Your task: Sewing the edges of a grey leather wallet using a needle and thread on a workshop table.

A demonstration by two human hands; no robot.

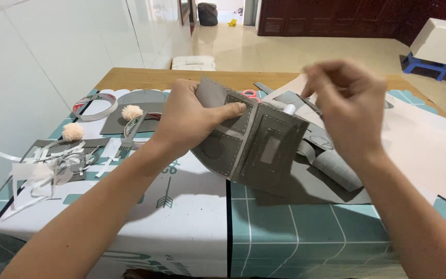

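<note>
My left hand (189,116) holds a grey folded felt piece (254,142) with stitched panels, thumb pressed on its upper edge, lifted above the table. My right hand (349,103) is raised just right of the piece, fingers pinched together; whether it holds a needle or thread is too small to tell. The piece hangs tilted, its lower edge near a grey sheet (305,186) on the table.
A teal cutting mat (311,222) covers the wooden table. At left lie paper scraps (42,168), two cream pompoms (73,132), a tape ring (96,106) and grey cut pieces. Pink-handled scissors (250,94) and pale paper sheets (429,150) are behind and right.
</note>
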